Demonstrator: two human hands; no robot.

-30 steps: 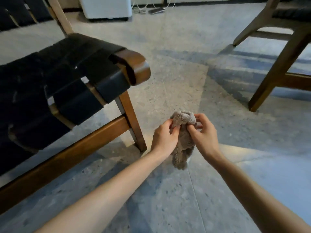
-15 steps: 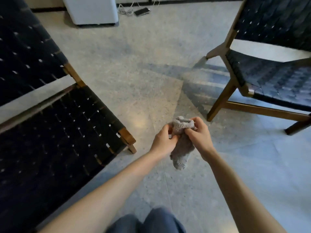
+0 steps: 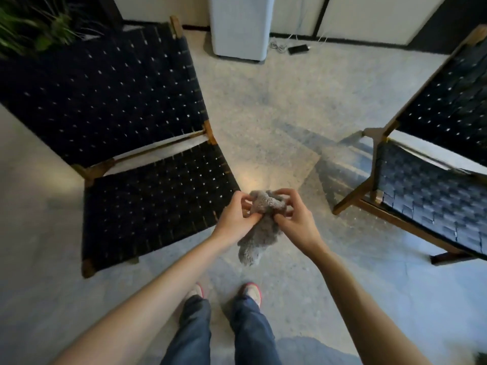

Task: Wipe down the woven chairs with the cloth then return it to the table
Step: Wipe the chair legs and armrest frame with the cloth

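A fluffy grey cloth (image 3: 259,233) hangs bunched between both hands in front of me, above the floor. My left hand (image 3: 234,219) pinches its upper left part and my right hand (image 3: 296,219) grips its upper right part. A black woven chair with a wooden frame (image 3: 137,143) stands to the left, its seat corner just beside my left hand. A second black woven chair (image 3: 432,180) stands to the right, apart from my hands. No table is in view.
I stand on a speckled stone floor (image 3: 263,106), my feet (image 3: 250,291) below the cloth. A white appliance (image 3: 241,25) stands at the far wall with cables and a dark device (image 3: 297,48) beside it. A green plant (image 3: 29,22) fills the top left corner.
The view has risen and tilted down, so both chairs and my legs now show. The cloth stays held in both hands, and the fingers have spread it a little at the top.
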